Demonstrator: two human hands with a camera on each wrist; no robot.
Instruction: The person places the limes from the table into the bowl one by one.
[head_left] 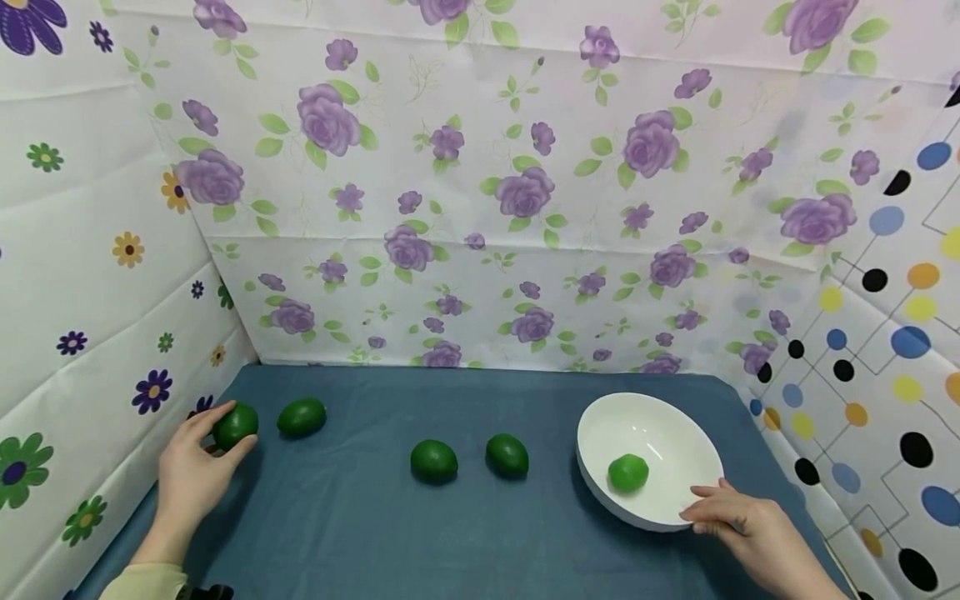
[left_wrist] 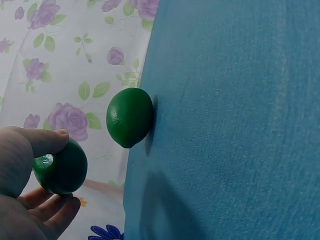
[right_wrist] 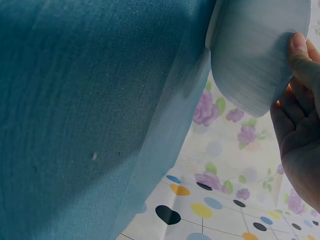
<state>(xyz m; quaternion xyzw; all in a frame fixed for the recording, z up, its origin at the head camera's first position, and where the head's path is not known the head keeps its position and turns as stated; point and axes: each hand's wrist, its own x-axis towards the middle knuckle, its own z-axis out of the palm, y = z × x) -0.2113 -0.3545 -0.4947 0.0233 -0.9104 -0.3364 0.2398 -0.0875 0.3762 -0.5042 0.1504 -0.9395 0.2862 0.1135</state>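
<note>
My left hand (head_left: 197,467) grips a dark green lime (head_left: 236,426) between thumb and fingers at the table's far left. In the left wrist view that lime (left_wrist: 61,167) appears held off the blue cloth. Just right of it lies a second lime (head_left: 302,417), untouched. Two more limes, one (head_left: 433,462) near the middle and another (head_left: 507,456) beside it, lie on the cloth. A white bowl (head_left: 675,425) stands at the right, with a lighter green lime (head_left: 627,473) inside. My right hand (head_left: 750,525) pinches the bowl's near right rim, thumb outside.
A blue cloth (head_left: 360,533) covers the table. Behind it hangs a sheet with purple roses (head_left: 525,193). Flower-patterned sheeting (head_left: 75,250) borders the left side, and a dotted sheet (head_left: 892,400) borders the right.
</note>
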